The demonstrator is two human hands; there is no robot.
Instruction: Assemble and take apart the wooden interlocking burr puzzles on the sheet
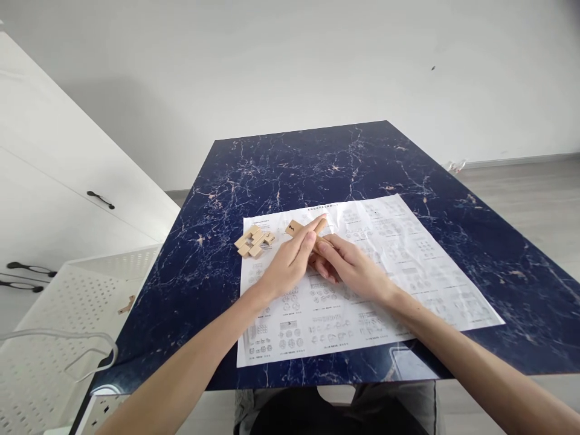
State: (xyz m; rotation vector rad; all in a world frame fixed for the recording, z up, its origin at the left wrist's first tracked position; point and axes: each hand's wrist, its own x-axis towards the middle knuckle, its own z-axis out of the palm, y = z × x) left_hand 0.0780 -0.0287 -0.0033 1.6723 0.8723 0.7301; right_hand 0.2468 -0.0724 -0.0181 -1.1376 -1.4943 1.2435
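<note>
Both of my hands meet over the upper middle of a large printed sheet with small diagrams. My left hand presses its fingers against some notched wooden puzzle pieces, one with a dark mark on its end. From the other side, my right hand grips the same pieces with curled fingers. The pieces cross each other, and much of them is hidden by my hands. Left of my left hand lie several loose wooden puzzle pieces, close together at the sheet's edge, one with a number-like mark.
The sheet lies on a dark blue marbled table. At the left stand a white cabinet with black handles and a white perforated surface with a white cable and a small brown object. A pale wall rises behind.
</note>
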